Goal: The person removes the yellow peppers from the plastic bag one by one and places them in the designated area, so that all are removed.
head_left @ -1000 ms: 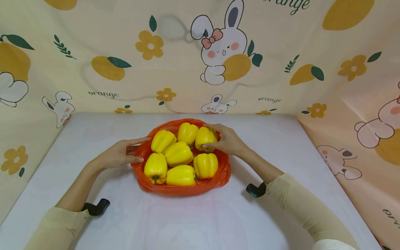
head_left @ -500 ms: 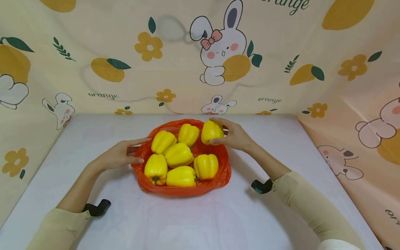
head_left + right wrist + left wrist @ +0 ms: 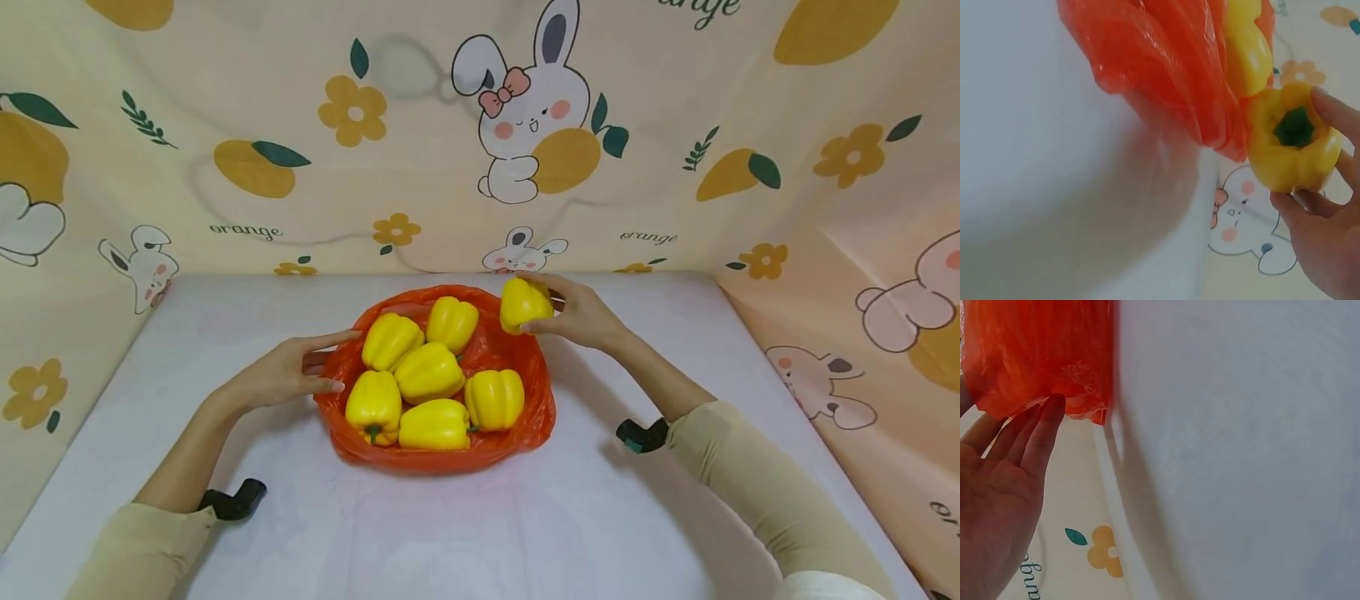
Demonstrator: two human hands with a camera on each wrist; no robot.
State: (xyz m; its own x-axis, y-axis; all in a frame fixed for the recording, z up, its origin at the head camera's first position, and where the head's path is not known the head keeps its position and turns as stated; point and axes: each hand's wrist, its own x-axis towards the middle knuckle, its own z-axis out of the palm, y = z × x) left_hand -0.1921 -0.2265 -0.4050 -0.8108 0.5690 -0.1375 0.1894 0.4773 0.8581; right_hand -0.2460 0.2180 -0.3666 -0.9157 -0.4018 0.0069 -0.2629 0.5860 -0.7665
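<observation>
A red plastic bag (image 3: 450,459) stands in the middle of the table with its rim spread wide, holding several yellow bell peppers (image 3: 429,372). Above its back right rim, my right hand (image 3: 588,318) grips another bell pepper (image 3: 522,306) between thumb and fingers. In the right wrist view that pepper's green stem (image 3: 1295,127) faces the camera, beside the bag wall (image 3: 1160,69). On the opposite side, my left hand (image 3: 277,375) rests its extended fingers against the bag's left edge. The left wrist view shows those fingers (image 3: 1041,440) nearly straight, their tips against the red plastic.
The white tabletop (image 3: 457,542) reaches back to a cream cloth backdrop (image 3: 420,192) printed with rabbits and oranges. A similar cloth (image 3: 847,275) borders the right side. A black device (image 3: 236,500) sits at the left wrist and another black device (image 3: 642,435) at the right.
My right hand has lifted the bell pepper from the bag's back right part, moving it up, back and to the right. My left hand has stayed at the bag's edge.
</observation>
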